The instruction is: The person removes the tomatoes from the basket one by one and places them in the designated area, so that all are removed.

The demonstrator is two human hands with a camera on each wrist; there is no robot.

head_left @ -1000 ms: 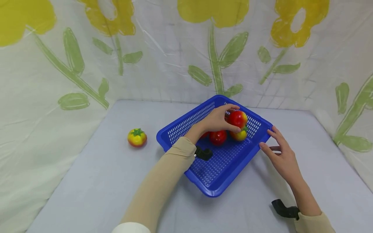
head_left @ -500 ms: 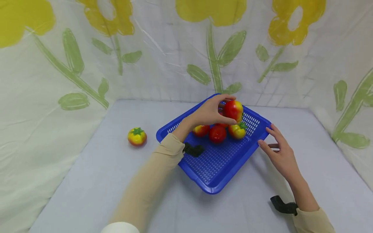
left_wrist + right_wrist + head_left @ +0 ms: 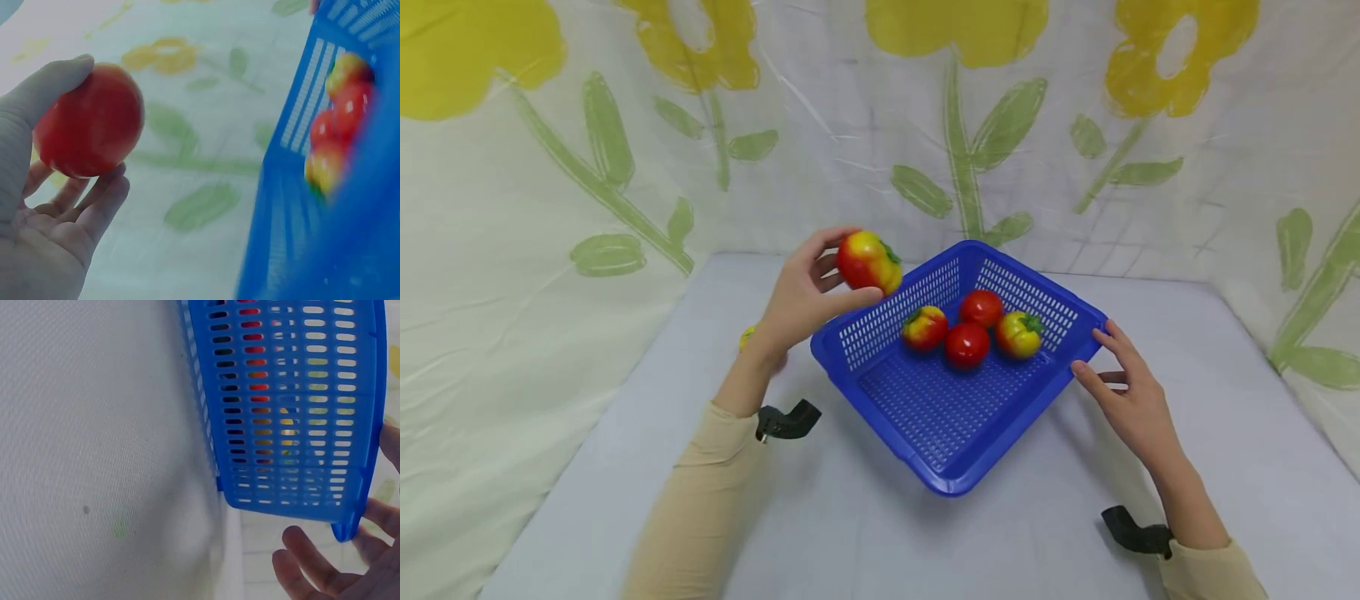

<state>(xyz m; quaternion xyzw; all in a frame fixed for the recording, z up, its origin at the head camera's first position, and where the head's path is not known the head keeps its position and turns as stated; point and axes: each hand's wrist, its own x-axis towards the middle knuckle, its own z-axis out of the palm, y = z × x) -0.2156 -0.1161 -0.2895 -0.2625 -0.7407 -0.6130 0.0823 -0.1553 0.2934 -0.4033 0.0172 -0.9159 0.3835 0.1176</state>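
My left hand [image 3: 797, 300] holds a red and yellow tomato [image 3: 867, 265] between thumb and fingers, raised beyond the left rim of a blue plastic basket [image 3: 917, 404]. In the left wrist view the same tomato [image 3: 94, 122] shows its smooth red side. Several other red and yellow tomatoes [image 3: 967, 345] sit together in the back part of the basket. With thumb and fingertips, my right hand [image 3: 1131, 408] grips the basket's right corner, and the right wrist view shows fingers at the slotted wall [image 3: 281, 412].
Another tomato [image 3: 747, 336] lies on the white table [image 3: 587, 500] to the left, mostly hidden behind my left wrist. A flower-printed cloth [image 3: 820, 150] hangs behind the table. Black wrist mounts [image 3: 790, 419] stick out from both forearms.
My left hand has lifted the tomato out of the basket and carried it left past the rim, and it has turned to show more yellow. The right hand stays at the corner.
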